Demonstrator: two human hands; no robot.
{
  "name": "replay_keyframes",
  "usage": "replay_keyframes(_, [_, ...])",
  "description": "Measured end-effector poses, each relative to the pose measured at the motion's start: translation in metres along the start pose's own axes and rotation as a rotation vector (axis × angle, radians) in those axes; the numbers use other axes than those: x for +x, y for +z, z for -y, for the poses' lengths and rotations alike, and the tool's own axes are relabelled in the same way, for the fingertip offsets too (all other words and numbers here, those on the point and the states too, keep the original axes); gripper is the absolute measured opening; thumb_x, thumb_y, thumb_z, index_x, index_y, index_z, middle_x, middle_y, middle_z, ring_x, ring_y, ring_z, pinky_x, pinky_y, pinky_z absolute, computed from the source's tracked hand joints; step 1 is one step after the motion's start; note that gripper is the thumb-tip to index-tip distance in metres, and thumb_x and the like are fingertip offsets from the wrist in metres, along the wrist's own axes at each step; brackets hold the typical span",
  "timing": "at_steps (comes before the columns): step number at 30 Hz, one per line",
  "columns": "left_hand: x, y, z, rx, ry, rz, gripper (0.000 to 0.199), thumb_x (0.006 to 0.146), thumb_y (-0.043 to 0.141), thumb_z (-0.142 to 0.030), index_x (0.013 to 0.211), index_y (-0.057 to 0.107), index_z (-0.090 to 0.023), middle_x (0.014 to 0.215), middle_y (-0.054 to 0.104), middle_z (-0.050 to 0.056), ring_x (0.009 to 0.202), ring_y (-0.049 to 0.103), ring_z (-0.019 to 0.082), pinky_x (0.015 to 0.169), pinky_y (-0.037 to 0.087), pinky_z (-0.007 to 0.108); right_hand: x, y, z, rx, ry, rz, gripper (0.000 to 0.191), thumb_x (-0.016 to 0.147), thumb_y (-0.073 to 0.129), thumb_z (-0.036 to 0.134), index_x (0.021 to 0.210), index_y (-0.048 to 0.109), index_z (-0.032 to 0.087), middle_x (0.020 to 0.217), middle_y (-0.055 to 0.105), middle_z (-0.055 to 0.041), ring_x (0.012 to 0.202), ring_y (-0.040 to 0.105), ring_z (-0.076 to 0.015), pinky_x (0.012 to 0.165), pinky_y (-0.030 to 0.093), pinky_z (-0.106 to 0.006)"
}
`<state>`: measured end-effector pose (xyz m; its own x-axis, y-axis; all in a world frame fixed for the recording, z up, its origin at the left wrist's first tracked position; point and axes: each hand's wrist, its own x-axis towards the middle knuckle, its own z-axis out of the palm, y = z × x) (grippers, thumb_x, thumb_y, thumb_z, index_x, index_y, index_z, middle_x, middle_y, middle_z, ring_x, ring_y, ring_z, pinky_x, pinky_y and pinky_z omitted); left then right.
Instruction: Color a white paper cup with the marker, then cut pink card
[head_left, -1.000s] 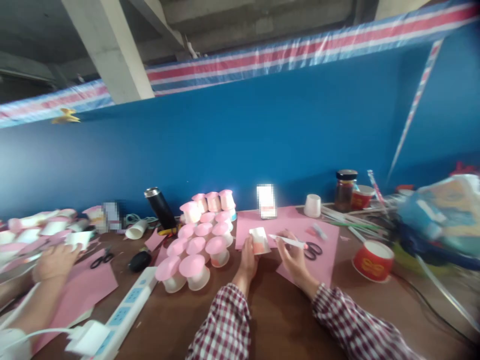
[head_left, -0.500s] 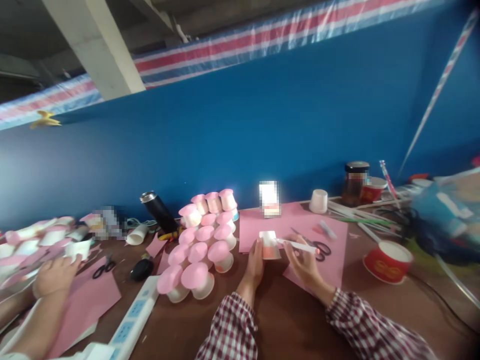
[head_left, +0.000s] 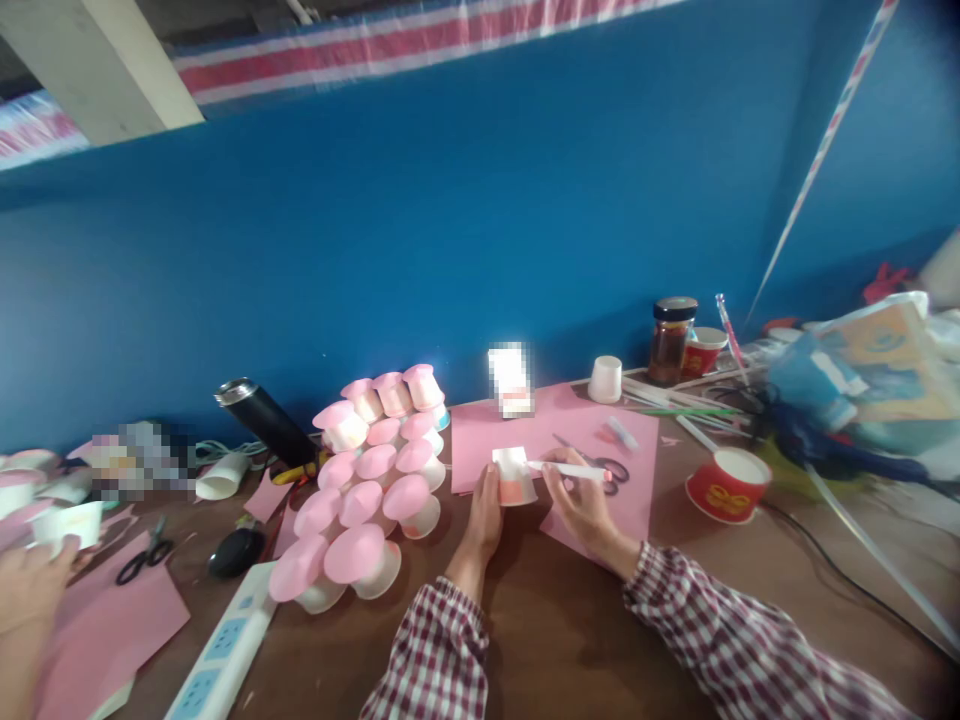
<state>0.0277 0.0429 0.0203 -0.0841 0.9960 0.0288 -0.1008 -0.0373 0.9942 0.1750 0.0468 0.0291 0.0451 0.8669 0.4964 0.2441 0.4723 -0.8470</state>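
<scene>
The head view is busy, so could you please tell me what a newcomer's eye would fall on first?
Probably the rows of pink-topped cups, left of centre, then the blue wall behind the table. Near the middle, the left hand holds a small cup and the right hand a white pen, pointed at it.

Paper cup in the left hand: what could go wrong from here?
1. The pen in the right hand has its tip at the paper cup; if the left hand lets the cup shift, the pen might slip.
2. The scissors lie close beyond the right hand, so it could brush them.
3. The pink-topped cups stand crowded left of the left hand; a sideways bump might topple some.
</scene>
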Motion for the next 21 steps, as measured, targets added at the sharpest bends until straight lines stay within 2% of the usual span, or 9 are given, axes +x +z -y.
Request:
replay_keyframes(5, [0.0017,-0.0025,0.0092,0.091,0.001,-0.037,0.045,0.092,0.038,-0.045,0.119,0.059,-0.016,0.133,0.055,0.01,0.127,0.046,0.023,0.107,0.034,0.034,-0.0008,0.0005,0.0017,-0.003,-0.015,0.016,0.017,0.09,0.047,0.033,0.085,0.057,0.019,0.077,0.063,-0.0036,0.064,0.057,-0.0154,0.052,0.045,-0.025])
replay_keyframes(14, [-0.0008,-0.0011,0.0031,0.069,0.065,0.033,0.045,0.093,0.036,-0.044,0.114,0.061,-0.014,0.119,0.064,0.011,0.112,0.056,0.023,0.098,0.042,0.034,-0.002,0.0018,0.0005,0.007,-0.002,0.028,0.018,0.09,0.047,0.034,0.086,0.057,0.019,0.078,0.062,-0.0031,0.064,0.057,-0.0149,0.053,0.046,-0.024])
replay_keyframes(21, [-0.0014,-0.0005,0.0016,0.071,0.073,0.033,0.042,0.093,0.036,-0.043,0.111,0.063,-0.016,0.117,0.065,0.009,0.111,0.057,0.022,0.098,0.042,0.033,-0.0008,0.0021,0.0007,0.002,-0.028,0.019,0.016,0.09,0.048,0.032,0.085,0.056,0.019,0.077,0.063,-0.0033,0.065,0.058,-0.0154,0.053,0.046,-0.024])
